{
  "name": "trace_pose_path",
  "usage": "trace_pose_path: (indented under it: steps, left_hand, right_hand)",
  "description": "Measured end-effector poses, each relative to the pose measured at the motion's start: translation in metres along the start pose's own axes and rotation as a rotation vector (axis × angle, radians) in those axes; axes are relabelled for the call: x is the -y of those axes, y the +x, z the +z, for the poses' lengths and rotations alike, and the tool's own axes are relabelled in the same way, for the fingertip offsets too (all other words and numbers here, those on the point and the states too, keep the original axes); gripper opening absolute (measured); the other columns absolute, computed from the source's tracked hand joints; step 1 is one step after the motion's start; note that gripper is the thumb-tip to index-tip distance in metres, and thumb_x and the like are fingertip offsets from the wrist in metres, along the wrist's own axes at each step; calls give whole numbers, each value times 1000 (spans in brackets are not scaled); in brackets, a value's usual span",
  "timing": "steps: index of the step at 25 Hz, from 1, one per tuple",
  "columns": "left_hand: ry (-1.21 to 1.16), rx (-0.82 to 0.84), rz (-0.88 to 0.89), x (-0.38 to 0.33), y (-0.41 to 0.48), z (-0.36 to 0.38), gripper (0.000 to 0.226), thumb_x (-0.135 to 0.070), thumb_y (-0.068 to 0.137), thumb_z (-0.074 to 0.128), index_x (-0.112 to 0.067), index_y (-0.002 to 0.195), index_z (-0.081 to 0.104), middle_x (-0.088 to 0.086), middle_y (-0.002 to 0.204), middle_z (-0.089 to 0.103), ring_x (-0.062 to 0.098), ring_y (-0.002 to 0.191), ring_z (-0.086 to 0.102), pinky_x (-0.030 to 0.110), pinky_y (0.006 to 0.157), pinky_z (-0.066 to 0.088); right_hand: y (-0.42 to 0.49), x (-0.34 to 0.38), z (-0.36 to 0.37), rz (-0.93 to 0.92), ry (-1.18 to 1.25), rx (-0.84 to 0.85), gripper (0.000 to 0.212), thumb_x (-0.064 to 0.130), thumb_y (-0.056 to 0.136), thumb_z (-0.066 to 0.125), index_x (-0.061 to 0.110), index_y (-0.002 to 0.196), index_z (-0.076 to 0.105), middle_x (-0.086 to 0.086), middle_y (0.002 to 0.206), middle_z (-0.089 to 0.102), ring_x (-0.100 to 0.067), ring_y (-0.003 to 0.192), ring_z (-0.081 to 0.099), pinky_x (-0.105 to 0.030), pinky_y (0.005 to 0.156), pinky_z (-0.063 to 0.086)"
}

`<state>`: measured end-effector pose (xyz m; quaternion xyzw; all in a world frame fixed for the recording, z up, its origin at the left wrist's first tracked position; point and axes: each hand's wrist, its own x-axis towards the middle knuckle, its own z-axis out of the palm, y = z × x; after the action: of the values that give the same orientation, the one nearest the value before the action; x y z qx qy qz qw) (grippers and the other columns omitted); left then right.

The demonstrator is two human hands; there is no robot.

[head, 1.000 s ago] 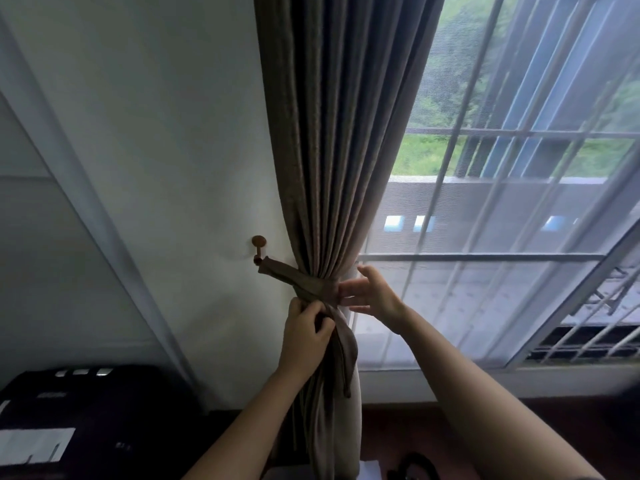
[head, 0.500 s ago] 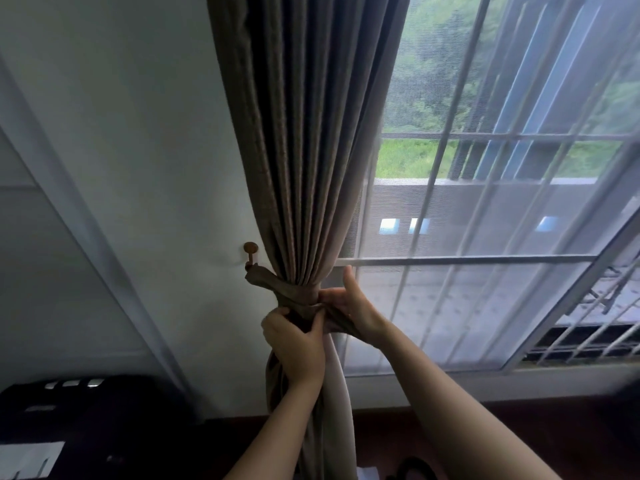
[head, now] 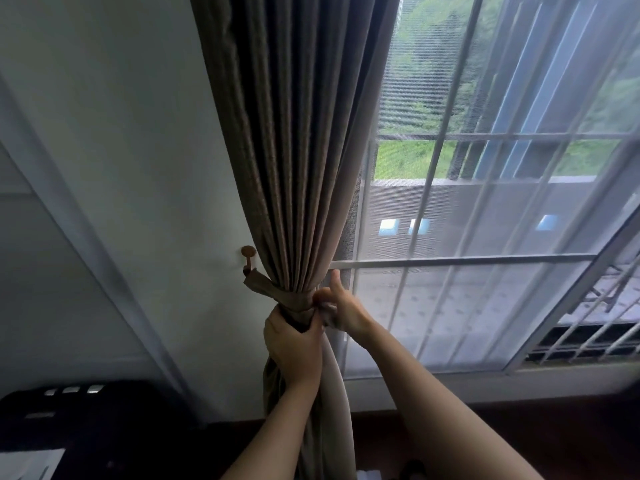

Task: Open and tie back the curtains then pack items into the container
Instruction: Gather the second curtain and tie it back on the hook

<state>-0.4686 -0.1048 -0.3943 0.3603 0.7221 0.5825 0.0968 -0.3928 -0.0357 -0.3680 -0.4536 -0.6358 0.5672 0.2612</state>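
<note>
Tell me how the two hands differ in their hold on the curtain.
The left hand sits lower, with its fingers wrapped round the gathered curtain just under the tieback. The right hand is higher, at the tieback's right side. The left hand's thumb curls over the fabric, while the right hand's thumb sticks up as its fingers pinch the strap. Both are at the curtain's tied waist.

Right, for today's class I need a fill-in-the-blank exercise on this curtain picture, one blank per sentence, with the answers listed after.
1. The tieback round the brown curtain hangs from a hook fixed to the ____.
2. The left hand grips the bunched curtain just ____ the tieback.
3. The right hand is at the tieback with its thumb pointing ____.
4. The hook sits to the ____ of the curtain.
Answers: wall; below; up; left.
</note>
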Motion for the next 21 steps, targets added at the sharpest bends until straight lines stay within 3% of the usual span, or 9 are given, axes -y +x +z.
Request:
trace_pose_path:
  steps: [2,3,5,7,10,14,18,21]
  left_hand:
    - [26,-14,46,1,1,0,43,-18,66,83,4,96,61,17,88,68,33,82,65,44,75,53]
    - [43,-3,68,2,3,0,37,-15,67,83,4,91,62,17,82,68,35,76,66,45,72,53]
    - [105,21,104,6,11,-2,33,-16,67,82,3,84,62,17,74,68,36,69,65,46,68,53]
    - [136,4,129,13,20,-10,32,-22,69,79,2,78,60,18,69,67,36,64,64,46,64,52]
    - [174,-16,158,26,31,-31,31,-24,70,74,3,73,59,21,64,64,38,58,62,40,58,49]
    - [218,-62,195,28,41,-59,28,-11,65,82,4,71,59,23,62,64,40,57,62,38,57,48]
    - [183,-133,177,41,47,-78,41,-41,70,61,-1,77,59,20,69,66,37,63,63,39,59,51]
    - [175,-180,111,43,55,-86,36,-37,71,64,-3,81,58,17,73,66,35,68,63,38,62,49]
  right_hand:
    - [-6,-1,4,-9,-80,-101,75,86,70,7,43,74,69,7,101,64,-15,104,52,-43,99,26]
    - [-9,-4,7,-28,-101,-163,64,75,77,12,44,75,68,8,106,58,-14,112,47,-42,103,23]
    - [-15,-20,12,-59,-43,-341,46,57,85,27,31,89,65,4,98,49,-17,104,47,-28,93,34]
    - [-14,-39,18,91,103,-456,37,44,95,38,11,98,55,-5,94,52,-21,91,50,-27,77,42]
    - [-10,-55,39,389,407,-220,40,42,99,33,9,111,52,-5,93,62,-16,82,59,-30,68,47]
    - [0,-32,65,302,1038,-90,35,32,100,40,3,107,59,-10,88,73,-19,82,71,-29,66,56]
    - [27,-20,90,255,1129,-186,34,25,97,50,0,119,55,-17,96,69,-27,88,68,-36,76,58]
    - [49,-8,101,221,1118,-263,35,26,99,44,-1,119,53,-15,100,65,-24,92,64,-30,76,55]
